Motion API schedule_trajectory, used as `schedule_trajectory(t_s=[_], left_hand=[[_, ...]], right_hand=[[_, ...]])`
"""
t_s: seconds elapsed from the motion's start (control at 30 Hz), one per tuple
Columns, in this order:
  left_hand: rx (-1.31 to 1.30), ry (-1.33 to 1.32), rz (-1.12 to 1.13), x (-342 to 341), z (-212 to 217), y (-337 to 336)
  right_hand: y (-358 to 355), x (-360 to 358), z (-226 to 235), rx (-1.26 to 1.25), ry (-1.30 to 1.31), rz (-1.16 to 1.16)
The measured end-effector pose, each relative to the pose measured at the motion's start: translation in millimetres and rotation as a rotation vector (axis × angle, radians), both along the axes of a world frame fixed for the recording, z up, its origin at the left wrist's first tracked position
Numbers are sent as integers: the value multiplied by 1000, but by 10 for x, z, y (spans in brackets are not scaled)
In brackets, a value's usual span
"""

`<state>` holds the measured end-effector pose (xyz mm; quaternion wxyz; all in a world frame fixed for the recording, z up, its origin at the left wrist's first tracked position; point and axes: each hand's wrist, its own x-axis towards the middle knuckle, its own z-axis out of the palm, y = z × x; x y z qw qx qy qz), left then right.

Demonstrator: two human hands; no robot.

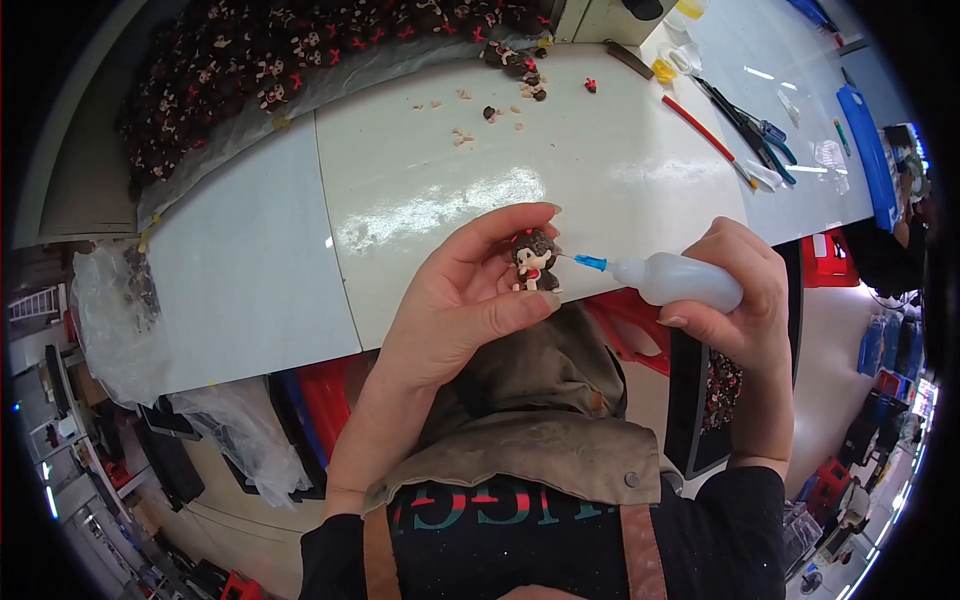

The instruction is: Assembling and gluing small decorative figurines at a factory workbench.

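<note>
Between the thumb and fingers of my left hand (470,285) is a small brown and cream figurine (535,265) with a red detail on its front. My right hand (740,290) grips a translucent white squeeze bottle (690,281), held nearly level. Its blue needle tip (590,262) points left at the figurine's head. The thin needle end is very close to the figurine; whether it touches, I cannot tell. Both hands are above the near edge of the white table (420,270).
A large heap of dark figurine parts (300,50) lies on plastic sheeting at the back left. Small cream pieces (463,137) are scattered mid-table. At the back right are a red-handled brush (705,135) and pliers (775,150). A black tray (715,390) of parts stands below, right.
</note>
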<state>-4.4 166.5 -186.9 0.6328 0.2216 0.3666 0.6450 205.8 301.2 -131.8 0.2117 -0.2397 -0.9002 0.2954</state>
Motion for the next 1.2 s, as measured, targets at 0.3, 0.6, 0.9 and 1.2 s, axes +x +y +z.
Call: schedule_trajectory(t_s=[0.3, 0.6, 0.9, 1.2], left_hand=[[14, -36, -1, -49, -16, -45], [63, -34, 28, -22, 7, -36], [115, 218, 118, 88, -27, 37], [55, 155, 105, 59, 160, -28]], right_hand=[[-43, -59, 0, 43, -26, 2], [-81, -99, 77, 246, -98, 22], [-37, -36, 116, 266, -115, 11], [632, 141, -88, -326, 308, -475]])
